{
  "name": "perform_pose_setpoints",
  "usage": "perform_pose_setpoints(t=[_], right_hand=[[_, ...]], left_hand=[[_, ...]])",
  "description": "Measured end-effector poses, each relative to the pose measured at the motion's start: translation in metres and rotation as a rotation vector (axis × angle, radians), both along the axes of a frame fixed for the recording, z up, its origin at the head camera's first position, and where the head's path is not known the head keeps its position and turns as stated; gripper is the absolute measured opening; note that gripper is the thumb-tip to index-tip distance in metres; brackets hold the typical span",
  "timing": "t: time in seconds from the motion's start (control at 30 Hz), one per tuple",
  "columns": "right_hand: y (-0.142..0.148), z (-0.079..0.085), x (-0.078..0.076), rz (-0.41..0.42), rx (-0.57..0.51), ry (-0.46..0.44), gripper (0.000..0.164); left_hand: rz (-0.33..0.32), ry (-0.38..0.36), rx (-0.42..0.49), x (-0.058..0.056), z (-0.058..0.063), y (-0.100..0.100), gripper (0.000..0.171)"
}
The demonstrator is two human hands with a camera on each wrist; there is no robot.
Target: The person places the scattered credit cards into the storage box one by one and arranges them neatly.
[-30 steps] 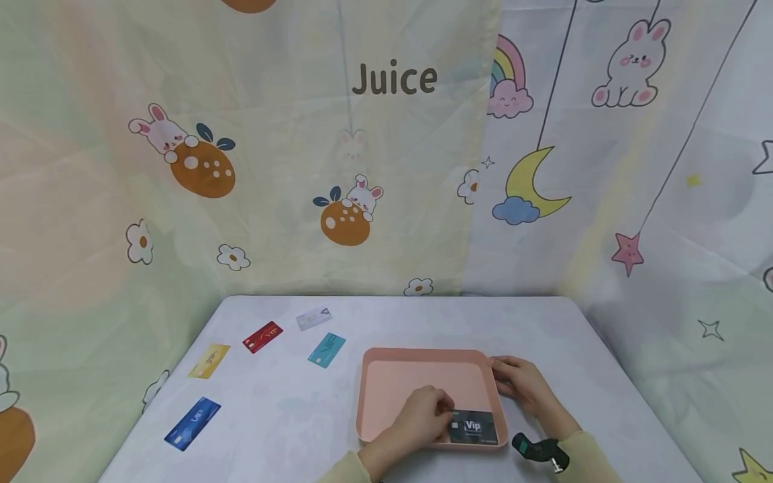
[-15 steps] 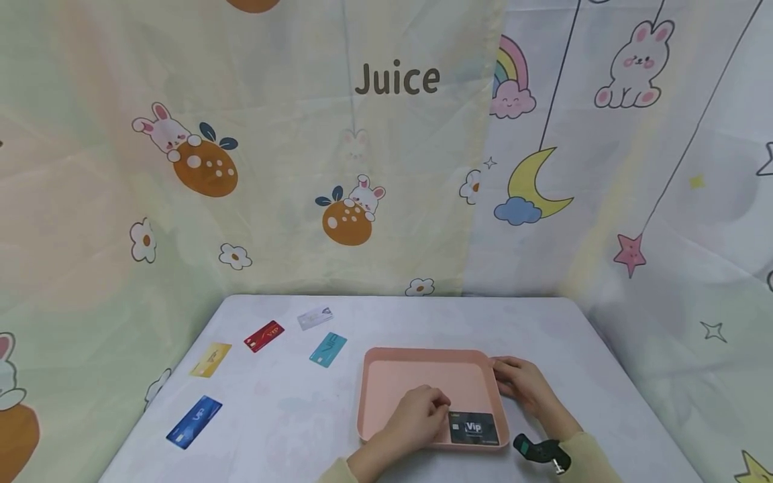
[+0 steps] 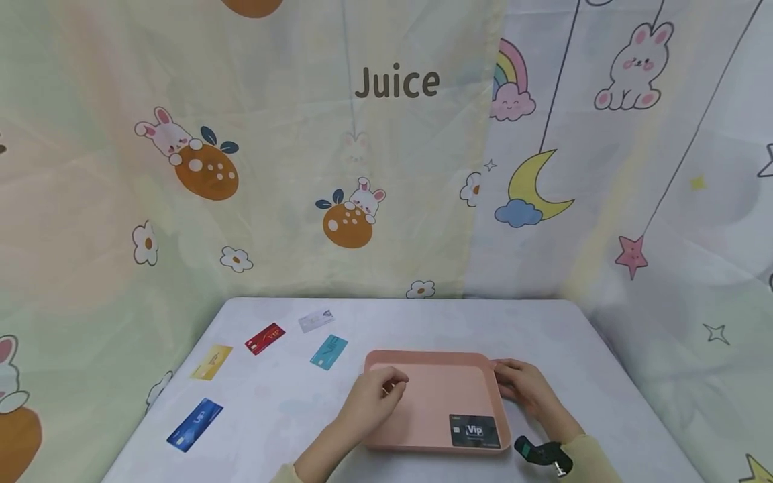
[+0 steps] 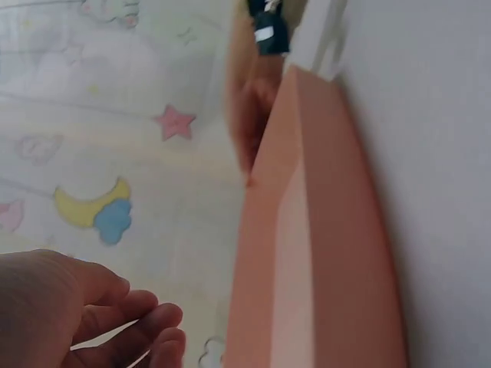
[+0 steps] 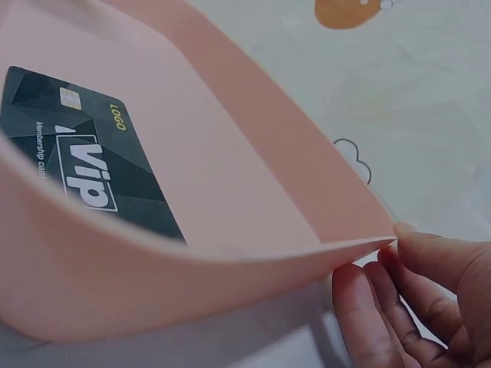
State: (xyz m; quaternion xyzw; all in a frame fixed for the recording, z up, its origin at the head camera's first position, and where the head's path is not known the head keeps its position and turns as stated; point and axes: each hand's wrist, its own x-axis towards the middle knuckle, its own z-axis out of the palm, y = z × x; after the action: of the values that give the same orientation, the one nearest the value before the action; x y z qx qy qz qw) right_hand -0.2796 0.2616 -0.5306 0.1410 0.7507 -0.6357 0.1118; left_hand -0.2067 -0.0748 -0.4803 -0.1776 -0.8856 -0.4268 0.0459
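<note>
A shallow pink tray lies on the table, with a black Vip card flat in its near right corner. My left hand hovers over the tray's left side, apart from the card. Its fingers are loosely bent, and nothing shows between them in the left wrist view. At the tray's far right corner my right hand pinches the rim. The right wrist view shows the thumb on top of that rim and fingers under it.
Left of the tray lie a blue card, a yellow card, a red card, a silvery card and a teal card. A printed cloth hangs behind the table.
My left hand has lifted off from beside the black card and moved left across the tray. The card stays in its corner. My right hand keeps its grip on the rim.
</note>
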Motion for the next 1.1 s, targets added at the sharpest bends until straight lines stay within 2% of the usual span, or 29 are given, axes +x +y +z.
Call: perform_pose_setpoints(t=[0.13, 0.27, 0.4, 0.5, 0.63, 0.8, 0.97, 1.1], right_hand=[[0.000, -0.001, -0.001, -0.006, 0.000, -0.003, 0.056], [-0.001, -0.002, -0.001, -0.008, 0.007, -0.015, 0.060], [-0.002, -0.002, 0.000, -0.007, 0.006, -0.011, 0.058], [-0.002, -0.002, 0.000, -0.001, -0.001, 0.015, 0.056], [-0.001, -0.002, 0.000, 0.008, -0.011, 0.035, 0.055], [0.001, -0.004, 0.000, 0.000, -0.008, 0.028, 0.055], [0.001, -0.004, 0.000, -0.006, -0.008, 0.030, 0.055], [-0.001, -0.003, -0.002, -0.002, -0.002, 0.021, 0.054]], left_hand=[[0.083, -0.021, 0.025, 0.003, 0.008, -0.031, 0.012], [0.218, -0.064, 0.022, 0.007, 0.013, -0.064, 0.011], [0.370, -0.127, -0.029, 0.010, 0.016, -0.102, 0.014], [0.437, -0.187, -0.097, 0.010, 0.016, -0.133, 0.021], [0.483, -0.249, -0.164, 0.013, 0.009, -0.177, 0.027], [0.533, -0.260, -0.218, 0.011, -0.005, -0.226, 0.029], [0.535, -0.313, -0.270, 0.004, -0.017, -0.261, 0.037], [0.510, -0.363, -0.274, 0.001, -0.024, -0.281, 0.043]])
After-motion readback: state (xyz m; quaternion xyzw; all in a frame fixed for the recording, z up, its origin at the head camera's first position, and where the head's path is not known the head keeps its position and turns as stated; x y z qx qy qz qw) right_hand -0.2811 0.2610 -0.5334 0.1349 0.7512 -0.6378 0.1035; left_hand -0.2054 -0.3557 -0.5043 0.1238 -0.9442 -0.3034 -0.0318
